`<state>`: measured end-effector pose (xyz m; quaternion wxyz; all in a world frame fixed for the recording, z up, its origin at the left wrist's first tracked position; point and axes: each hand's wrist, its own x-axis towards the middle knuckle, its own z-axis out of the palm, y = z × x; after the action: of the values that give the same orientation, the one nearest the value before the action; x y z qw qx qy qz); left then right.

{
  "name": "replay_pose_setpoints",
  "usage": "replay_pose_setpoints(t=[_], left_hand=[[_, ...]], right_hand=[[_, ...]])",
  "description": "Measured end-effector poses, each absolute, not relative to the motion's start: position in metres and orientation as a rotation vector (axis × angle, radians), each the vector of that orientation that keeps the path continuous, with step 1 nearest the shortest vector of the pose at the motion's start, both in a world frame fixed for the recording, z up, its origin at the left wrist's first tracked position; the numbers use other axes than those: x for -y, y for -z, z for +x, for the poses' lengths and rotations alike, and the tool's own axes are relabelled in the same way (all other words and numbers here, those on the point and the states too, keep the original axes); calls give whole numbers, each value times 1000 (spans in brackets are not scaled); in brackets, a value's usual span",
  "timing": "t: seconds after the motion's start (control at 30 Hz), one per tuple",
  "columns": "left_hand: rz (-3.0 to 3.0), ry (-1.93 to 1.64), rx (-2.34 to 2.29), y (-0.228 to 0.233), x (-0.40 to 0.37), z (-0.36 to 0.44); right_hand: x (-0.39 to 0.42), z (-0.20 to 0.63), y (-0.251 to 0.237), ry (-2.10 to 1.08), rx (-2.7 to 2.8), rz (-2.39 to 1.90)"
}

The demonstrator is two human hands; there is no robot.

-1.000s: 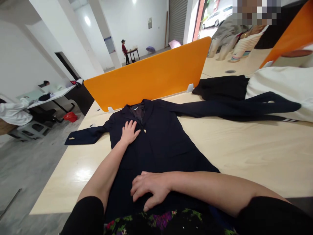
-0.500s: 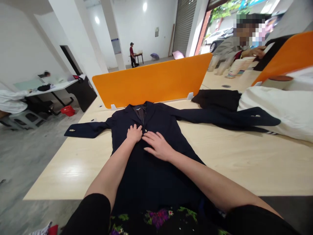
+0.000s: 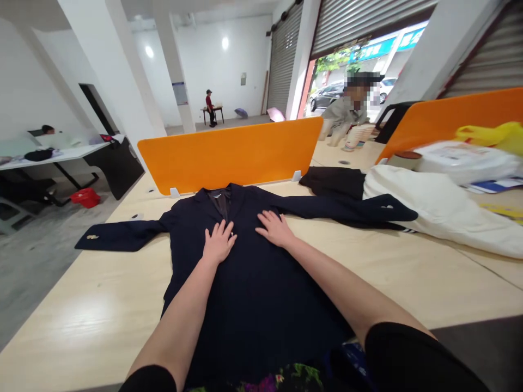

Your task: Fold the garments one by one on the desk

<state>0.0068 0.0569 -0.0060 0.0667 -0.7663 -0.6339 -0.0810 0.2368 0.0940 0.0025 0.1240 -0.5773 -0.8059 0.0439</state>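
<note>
A dark navy jacket lies face up on the pale wooden table, collar toward the orange divider, both sleeves spread sideways. My left hand rests flat on the chest beside a small gold button, fingers apart. My right hand lies flat on the jacket's right chest, near the base of the right sleeve. Neither hand holds anything. The left sleeve reaches toward the table's left edge.
An orange divider stands just behind the collar. A black garment and a white one lie at the right, with bags beyond. A person stands behind the divider; another stands far back. The table's left edge drops to grey floor.
My right hand has slid from the jacket's lower front up to the middle and then out to the right chest. My left hand stayed near the button. The view tilted upward.
</note>
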Motion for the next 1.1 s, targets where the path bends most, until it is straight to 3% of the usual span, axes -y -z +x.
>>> replay_pose_setpoints(t=[0.2,0.9,1.1], left_hand=[[-2362,192,1904,12,-59,2],[-2360,189,1907,11,-61,8],[-2363,94,2002,8,-10,36]], right_hand=[[-105,238,17,-103,2397,-1718],[-106,237,16,-53,2408,-1730],[-105,237,14,-61,2390,-1723]])
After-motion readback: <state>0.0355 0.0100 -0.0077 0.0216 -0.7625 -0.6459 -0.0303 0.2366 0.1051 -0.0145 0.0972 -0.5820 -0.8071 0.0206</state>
